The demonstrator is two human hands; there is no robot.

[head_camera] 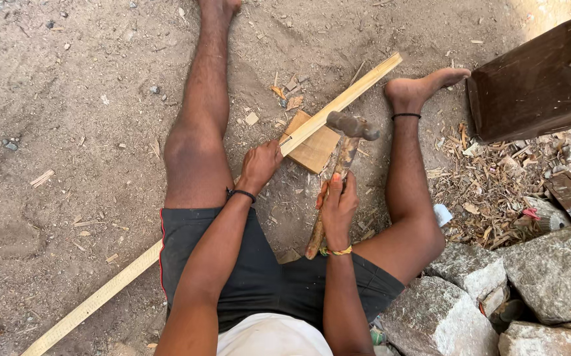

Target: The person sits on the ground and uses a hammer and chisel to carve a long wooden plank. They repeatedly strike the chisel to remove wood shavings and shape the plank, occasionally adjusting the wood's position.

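I sit on bare dirt with my legs spread. My left hand (pixel 259 165) grips a long pale wooden strip (pixel 341 100) that runs diagonally from lower left to upper right and rests on a square wooden block (pixel 313 153). My right hand (pixel 338 209) is shut on the rough wooden handle of a hammer (pixel 348 135). Its dark metal head hangs just above the strip and block.
Large grey stones (pixel 496 290) lie at lower right. A dark wooden box (pixel 529 86) stands at upper right, with wood chips and scraps (pixel 496 178) below it. Small chips litter the dirt around the block.
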